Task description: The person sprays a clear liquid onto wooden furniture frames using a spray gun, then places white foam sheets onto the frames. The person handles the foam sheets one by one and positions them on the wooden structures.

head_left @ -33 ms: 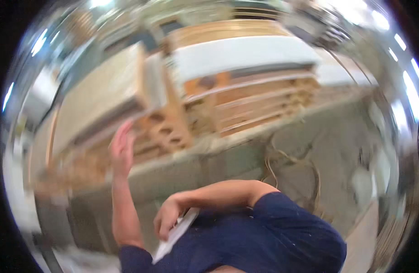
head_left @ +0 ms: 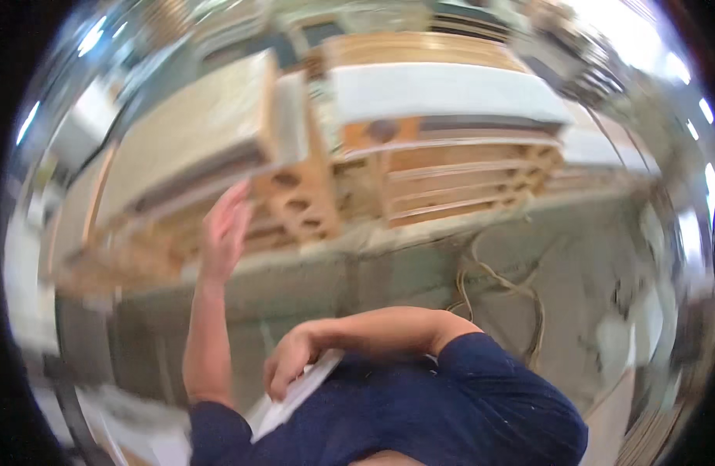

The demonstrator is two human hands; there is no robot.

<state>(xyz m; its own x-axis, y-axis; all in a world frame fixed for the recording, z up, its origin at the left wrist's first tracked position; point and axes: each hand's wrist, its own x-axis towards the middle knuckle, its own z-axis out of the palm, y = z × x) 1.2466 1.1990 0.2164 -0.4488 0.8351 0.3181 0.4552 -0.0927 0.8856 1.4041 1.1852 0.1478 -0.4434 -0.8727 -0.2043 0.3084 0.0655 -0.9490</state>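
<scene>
My left hand [head_left: 227, 233] is raised in front of the wooden stack at the left, its fingers stretched out. It holds nothing, and whether it touches the stack cannot be made out. Across my body reaches my right arm. My right hand [head_left: 288, 362] has its fingers curled over the edge of a white flat strip [head_left: 299, 394], which slants down to the left beside my dark blue shirt. Part of that strip is hidden by the hand and the shirt.
Ahead lie stacks of pale boards [head_left: 194, 128] and a white-topped stack [head_left: 451, 89] on wooden supports with round holes [head_left: 299, 205]. A pale cord [head_left: 540, 314] trails over the grey floor [head_left: 583, 272] at right. Sheets [head_left: 660, 423] stand at lower right.
The stacks have shifted right in the picture as the view turned left. My left hand appears slightly higher and further right, still outstretched. My right hand keeps its grip on the white strip.
</scene>
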